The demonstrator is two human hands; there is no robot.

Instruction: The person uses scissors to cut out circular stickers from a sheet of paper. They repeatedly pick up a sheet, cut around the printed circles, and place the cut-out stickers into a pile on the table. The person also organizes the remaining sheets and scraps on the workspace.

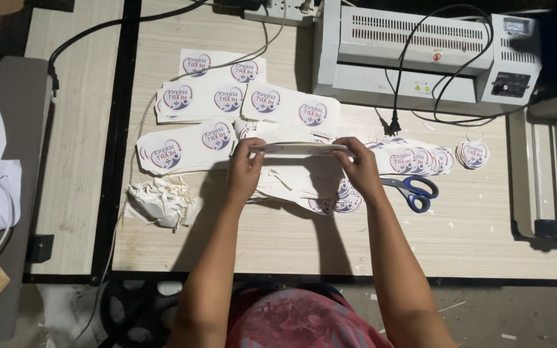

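White printed sheet stack [299, 148] pinched at both ends, left hand [245, 169] & right hand [358, 167], mid-counter [291, 238] above loose cutouts. Best squared w/ even grip, edges flush, scissors [414, 190] kept clear at right.

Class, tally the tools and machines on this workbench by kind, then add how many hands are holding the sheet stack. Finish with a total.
Blue-handled scissors: 1
White laminating machine: 1
White power strip: 1
Hands on the flat stack of white printed sheets: 2, left hand and right hand
Total: 5
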